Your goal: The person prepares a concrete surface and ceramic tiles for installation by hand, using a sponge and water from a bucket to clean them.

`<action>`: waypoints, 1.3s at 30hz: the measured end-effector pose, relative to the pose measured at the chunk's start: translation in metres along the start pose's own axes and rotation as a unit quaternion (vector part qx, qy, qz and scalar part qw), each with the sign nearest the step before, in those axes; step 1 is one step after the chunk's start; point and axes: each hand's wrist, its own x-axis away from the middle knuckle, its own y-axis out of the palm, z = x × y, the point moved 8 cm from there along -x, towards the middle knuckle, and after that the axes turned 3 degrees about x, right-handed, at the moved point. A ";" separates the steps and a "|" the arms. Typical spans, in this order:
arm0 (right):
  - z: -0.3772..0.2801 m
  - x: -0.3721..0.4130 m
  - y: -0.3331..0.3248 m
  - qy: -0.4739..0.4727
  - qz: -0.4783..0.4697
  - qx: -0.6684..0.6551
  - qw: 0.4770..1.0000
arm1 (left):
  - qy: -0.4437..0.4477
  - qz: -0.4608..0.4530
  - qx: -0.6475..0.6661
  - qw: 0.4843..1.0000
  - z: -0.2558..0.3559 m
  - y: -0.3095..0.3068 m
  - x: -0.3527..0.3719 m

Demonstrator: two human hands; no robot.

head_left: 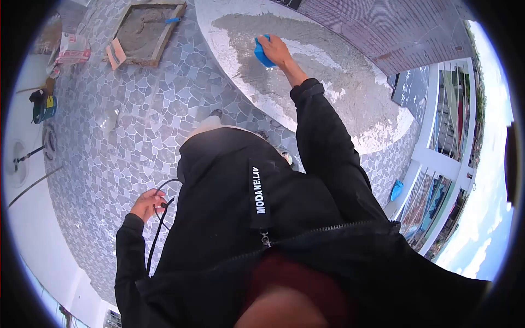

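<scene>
**Surroundings: open terrace, daylight**

Floor (136,126) was laid in grey-blue irregular stone-pattern tiles. A wooden-framed mortar tray (158,41) was set on it at the far end, and a printed sack (71,50) was left near it. A white surface (27,218) was seen along the left. Reddish-brown ribbed cladding (394,27) was noted upper right. A white railing (437,136) was fitted along the right edge. Neighbouring buildings and bright, cloudy sky (492,164) were seen beyond.

The float (263,52), top centre, looks like matt blue plastic or foam. Under it the plaster (328,82) is grey, rough and damp. The tiles (126,126) shine faintly. Upper left, a wooden tray (169,34). The jacket (229,186) is matt cloth.
</scene>
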 end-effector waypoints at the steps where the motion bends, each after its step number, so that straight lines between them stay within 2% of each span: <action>1: -0.004 -0.005 0.001 0.036 -0.006 -0.036 0.999 | 0.002 -0.012 -0.063 0.998 0.016 -0.008 -0.003; 3: -0.012 -0.012 0.004 0.015 -0.007 -0.008 1.000 | -0.002 0.021 -0.104 0.994 0.039 -0.029 -0.010; 4: -0.017 -0.002 0.001 0.046 -0.008 -0.015 0.999 | -0.006 -0.022 -0.130 0.991 0.052 -0.033 -0.013; 6: -0.009 0.011 0.007 0.107 -0.041 -0.039 0.993 | -0.006 -0.020 -0.119 0.993 0.072 -0.043 -0.017; 8: -0.010 0.031 0.003 0.137 -0.045 0.014 0.989 | 0.006 0.014 -0.203 0.979 0.095 -0.051 -0.019; 10: 0.010 0.045 -0.003 0.162 -0.056 0.045 0.984 | 0.069 0.004 -0.289 0.955 0.106 -0.063 -0.039; 11: 0.015 0.052 -0.008 0.170 -0.050 0.048 0.983 | 0.057 0.000 -0.268 0.962 0.106 -0.064 -0.049; 12: 0.018 0.056 -0.014 0.173 -0.051 0.052 0.982 | 0.055 -0.004 -0.265 0.963 0.112 -0.058 -0.052; 14: 0.031 0.072 -0.031 0.221 -0.031 0.029 0.974 | 0.001 -0.135 -0.273 0.952 0.111 -0.021 -0.047; 16: 0.035 0.088 -0.044 0.230 0.006 0.025 0.973 | 0.084 -0.207 -0.340 0.914 0.116 0.021 -0.038; 17: 0.040 0.097 -0.049 0.240 0.016 0.017 0.970 | 0.158 -0.169 -0.465 0.855 0.129 0.035 -0.030; 18: 0.041 0.103 -0.053 0.247 0.025 0.010 0.969 | 0.164 -0.168 -0.464 0.854 0.136 0.042 -0.030; 20: 0.043 0.115 -0.056 0.248 0.019 0.009 0.969 | 0.175 -0.165 -0.531 0.813 0.136 0.051 -0.028; 22: 0.049 0.126 -0.065 0.248 0.057 0.014 0.967 | 0.176 -0.152 -0.526 0.818 0.143 0.047 -0.028; 24: 0.054 0.129 -0.071 0.225 0.040 -0.002 0.973 | 0.168 -0.147 -0.512 0.829 0.148 0.045 -0.028; 25: 0.054 0.126 -0.072 0.200 0.025 -0.022 0.979 | 0.154 -0.168 -0.482 0.846 0.140 0.042 -0.033; 26: 0.059 0.126 -0.077 0.198 0.037 -0.024 0.979 | 0.161 -0.170 -0.490 0.839 0.134 0.044 -0.030; 28: 0.041 0.130 -0.076 0.195 -0.033 0.076 0.977 | 0.121 -0.246 -0.605 0.747 0.101 0.069 -0.018; 30: 0.050 0.126 -0.084 0.074 0.012 0.178 0.981 | 0.099 -0.219 -0.638 0.732 0.066 0.088 -0.011; 31: 0.043 0.134 -0.084 0.029 0.035 0.156 0.987 | 0.087 -0.206 -0.656 0.721 0.052 0.097 -0.009; 32: 0.041 0.138 -0.082 0.016 0.021 0.160 0.987 | 0.074 -0.187 -0.674 0.711 0.040 0.102 -0.008; 34: 0.034 0.153 -0.080 0.016 0.009 0.172 0.985 | 0.121 -0.224 -0.646 0.720 0.015 0.120 -0.003; 36: 0.034 0.159 -0.071 0.025 -0.028 0.220 0.975 | 0.095 -0.224 -0.672 0.699 -0.012 0.123 0.002; 37: 0.031 0.159 -0.068 0.027 -0.021 0.242 0.970 | 0.133 -0.252 -0.659 0.696 -0.023 0.117 0.001; 38: 0.026 0.154 -0.063 0.029 -0.014 0.263 0.964 | 0.143 -0.272 -0.679 0.666 -0.019 0.127 0.014; 39: 0.018 0.146 -0.062 0.027 0.006 0.254 0.967 | 0.044 -0.238 -0.639 0.730 -0.013 0.126 0.019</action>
